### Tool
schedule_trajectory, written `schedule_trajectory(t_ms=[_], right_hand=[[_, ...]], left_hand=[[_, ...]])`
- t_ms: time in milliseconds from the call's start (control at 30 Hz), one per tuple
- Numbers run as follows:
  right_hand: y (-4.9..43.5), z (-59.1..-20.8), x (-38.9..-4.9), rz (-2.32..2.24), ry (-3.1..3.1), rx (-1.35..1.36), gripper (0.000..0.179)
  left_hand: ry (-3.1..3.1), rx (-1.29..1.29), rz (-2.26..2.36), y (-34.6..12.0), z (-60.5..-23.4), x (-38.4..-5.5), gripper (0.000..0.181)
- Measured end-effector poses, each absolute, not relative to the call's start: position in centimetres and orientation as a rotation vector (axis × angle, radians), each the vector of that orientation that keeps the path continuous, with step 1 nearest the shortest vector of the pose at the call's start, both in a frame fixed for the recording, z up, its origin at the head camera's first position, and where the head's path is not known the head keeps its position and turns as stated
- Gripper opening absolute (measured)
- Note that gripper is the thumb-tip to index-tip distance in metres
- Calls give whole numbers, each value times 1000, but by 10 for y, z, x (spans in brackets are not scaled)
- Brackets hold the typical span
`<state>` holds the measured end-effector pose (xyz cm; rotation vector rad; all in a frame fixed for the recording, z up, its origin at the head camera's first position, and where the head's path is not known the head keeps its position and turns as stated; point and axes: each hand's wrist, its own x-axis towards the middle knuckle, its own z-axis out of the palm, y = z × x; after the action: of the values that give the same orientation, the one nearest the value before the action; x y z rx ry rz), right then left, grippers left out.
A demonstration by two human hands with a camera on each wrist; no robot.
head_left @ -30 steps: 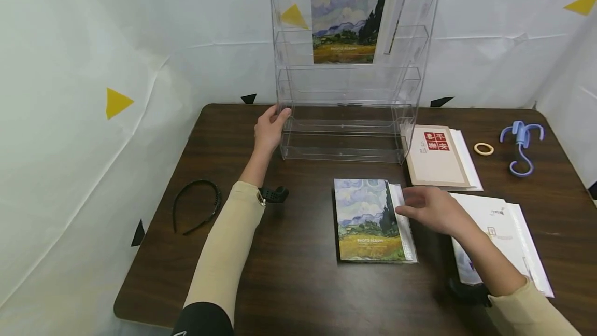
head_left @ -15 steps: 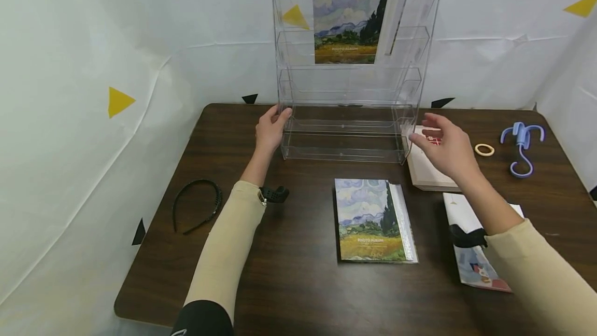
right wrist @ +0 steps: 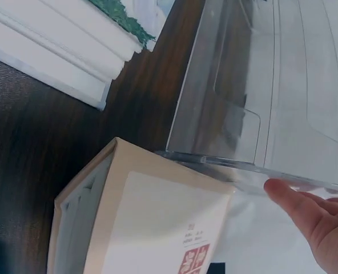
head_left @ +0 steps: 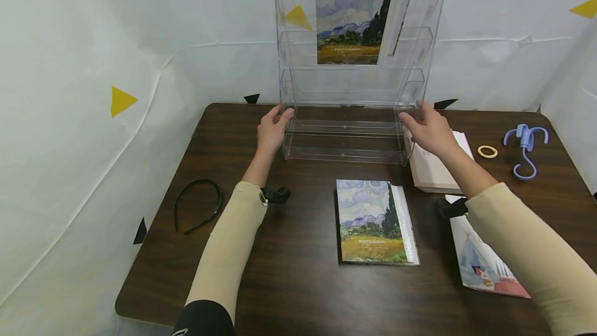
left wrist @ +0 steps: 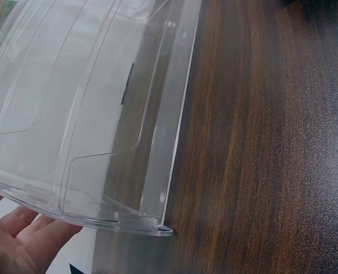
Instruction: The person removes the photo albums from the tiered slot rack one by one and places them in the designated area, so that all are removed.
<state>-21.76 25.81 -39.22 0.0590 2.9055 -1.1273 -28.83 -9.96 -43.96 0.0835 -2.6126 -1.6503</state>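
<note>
A clear acrylic tiered display rack [head_left: 345, 127] stands at the back of the table. My left hand [head_left: 272, 129] grips its left side panel, fingers along the outer face in the left wrist view. On the opposite side my right hand [head_left: 431, 127] holds the right panel, thumb toward the front; in the right wrist view part of that hand [right wrist: 323, 222] runs out of frame. A photo album [head_left: 354, 17] with a painted landscape cover leans upright in the rack's upper tier. Another album [head_left: 370, 222] with the same cover lies flat before the rack.
Right of the rack lies a beige album [head_left: 434, 172] with red characters, close by its side panel. Nearer, my right forearm partly covers a white illustrated album [head_left: 485, 268]. A yellow ring [head_left: 487, 152] and blue hook [head_left: 526, 141] lie far right, a black headband [head_left: 218, 198] left.
My right hand has moved from beside the front album, up and over the beige one, to the rack's right side. The left hand has stayed on the left panel.
</note>
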Motion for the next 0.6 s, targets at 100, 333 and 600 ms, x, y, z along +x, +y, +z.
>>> schedule_trajectory(t_ms=[100,333,600], right_hand=[[259,-393,-220,-1083,2900,72,81],[258,-393,-222,-1058,2883,88,79],[257,-395,-223,-1079,2871,133,79]], left_hand=[[-2608,83,-1650,-99,-440,-288,60],[-2604,87,-1631,-100,-441,-288,60],[-2588,50,-1708,-101,-440,-286,69]])
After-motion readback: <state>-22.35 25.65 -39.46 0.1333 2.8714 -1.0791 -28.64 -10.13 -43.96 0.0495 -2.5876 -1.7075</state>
